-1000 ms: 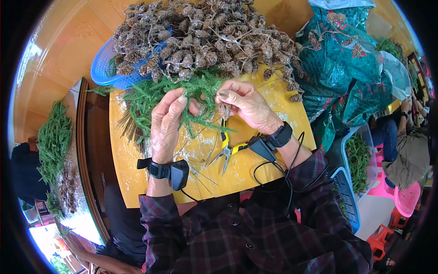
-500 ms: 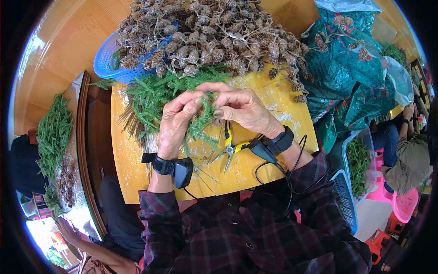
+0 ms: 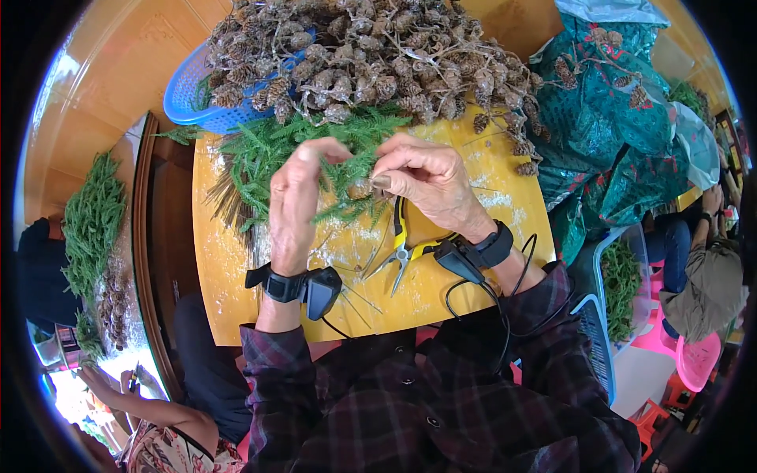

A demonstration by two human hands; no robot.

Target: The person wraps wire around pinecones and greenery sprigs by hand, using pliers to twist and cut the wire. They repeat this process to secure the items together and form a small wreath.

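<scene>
My right hand [image 3: 430,180] pinches a green artificial fir sprig [image 3: 352,175] between thumb and fingers, above the table. Curled beside the sprig's left side is my left hand [image 3: 293,201], its fingers reaching over toward the foliage. Those fingertips are blurred and partly hidden, so their grip does not show. Yellow-and-black pliers [image 3: 402,254] lie below my right hand with their jaws apart, pointing toward me. Behind my hands rests a bunch of similar green sprigs [image 3: 256,154], its brown stems gathered at the left.
A large heap of pine cones [image 3: 355,59] covers the table's far side and a blue basket [image 3: 180,98]. Green plastic bags [image 3: 603,118] stand at right, above a bin of greenery [image 3: 621,284]. Thin wires lie on the yellow table [image 3: 225,307]. Cables hang from my wrist straps. Other people sit on both sides.
My left hand has turned and shifted slightly left, its fingers no longer visibly pinching the sprig. My right hand keeps its pinch. At lower left, another person's arm has moved.
</scene>
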